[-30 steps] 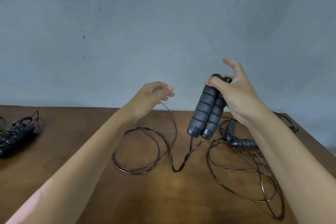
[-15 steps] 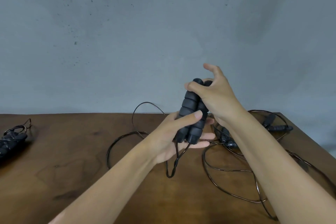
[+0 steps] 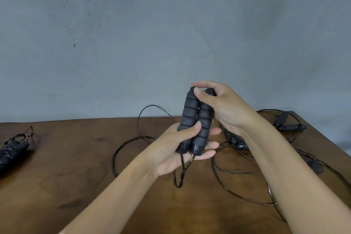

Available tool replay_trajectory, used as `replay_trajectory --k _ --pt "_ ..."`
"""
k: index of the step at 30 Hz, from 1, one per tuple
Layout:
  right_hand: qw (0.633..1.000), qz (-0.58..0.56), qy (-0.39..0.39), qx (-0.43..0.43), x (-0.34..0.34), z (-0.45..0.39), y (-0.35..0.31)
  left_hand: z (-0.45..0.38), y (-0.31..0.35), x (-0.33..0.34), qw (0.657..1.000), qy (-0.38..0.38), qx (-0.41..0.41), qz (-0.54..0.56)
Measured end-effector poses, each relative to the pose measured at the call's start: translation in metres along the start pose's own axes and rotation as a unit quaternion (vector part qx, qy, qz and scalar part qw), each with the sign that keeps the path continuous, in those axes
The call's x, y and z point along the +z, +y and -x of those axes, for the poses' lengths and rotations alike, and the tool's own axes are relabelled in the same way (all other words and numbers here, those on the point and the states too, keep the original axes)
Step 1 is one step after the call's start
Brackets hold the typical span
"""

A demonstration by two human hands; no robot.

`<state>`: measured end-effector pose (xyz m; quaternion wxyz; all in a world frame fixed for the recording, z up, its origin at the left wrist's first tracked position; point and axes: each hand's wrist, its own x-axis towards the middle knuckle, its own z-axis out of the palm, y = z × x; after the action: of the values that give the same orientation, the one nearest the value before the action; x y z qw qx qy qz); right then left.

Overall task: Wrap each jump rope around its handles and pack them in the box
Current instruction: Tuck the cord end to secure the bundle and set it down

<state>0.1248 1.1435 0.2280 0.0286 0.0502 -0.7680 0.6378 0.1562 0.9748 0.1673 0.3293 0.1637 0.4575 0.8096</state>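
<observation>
Two black ribbed foam jump rope handles [image 3: 195, 118] stand upright side by side above the brown wooden table [image 3: 76, 176]. My right hand [image 3: 224, 108] grips their top ends, thumb across the left handle. My left hand [image 3: 176, 148] closes around their lower ends, thumb on the front. Their thin black rope [image 3: 133, 138] hangs from the bottom in a short twisted loop and trails in loose loops over the table behind my left hand. No box is in view.
A wrapped jump rope bundle [image 3: 11, 150] lies at the table's left edge. Another unwrapped jump rope with black handles [image 3: 290, 125] lies at the far right, its cord [image 3: 247, 173] looping under my right forearm. A grey wall stands behind the table.
My left hand came in from holding the rope and closed on the lower ends of the handles. My right hand's fingers curled tighter over the tops. The handles stand more upright.
</observation>
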Motion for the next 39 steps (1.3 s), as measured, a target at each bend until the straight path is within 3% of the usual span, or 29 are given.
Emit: replay_trajectory --k 15,28,34,39 --pt "0.999 -0.026 -0.026 -0.015 0.013 0.003 -0.005 0.007 0.0 -0.004 1.0 -0.006 0.008 0.013" --pt "0.996 0.049 -0.062 -0.05 0.053 -0.017 -0.029 0.025 0.009 -0.031 0.999 0.005 -0.01 0.032" --pt "0.989 -0.118 -0.094 -0.002 0.091 -0.02 -0.02 0.046 0.038 -0.057 0.997 0.052 0.043 0.029" --pt "0.946 -0.219 -0.225 0.083 0.146 -0.005 0.02 0.067 0.072 -0.094 0.986 0.108 0.116 0.056"
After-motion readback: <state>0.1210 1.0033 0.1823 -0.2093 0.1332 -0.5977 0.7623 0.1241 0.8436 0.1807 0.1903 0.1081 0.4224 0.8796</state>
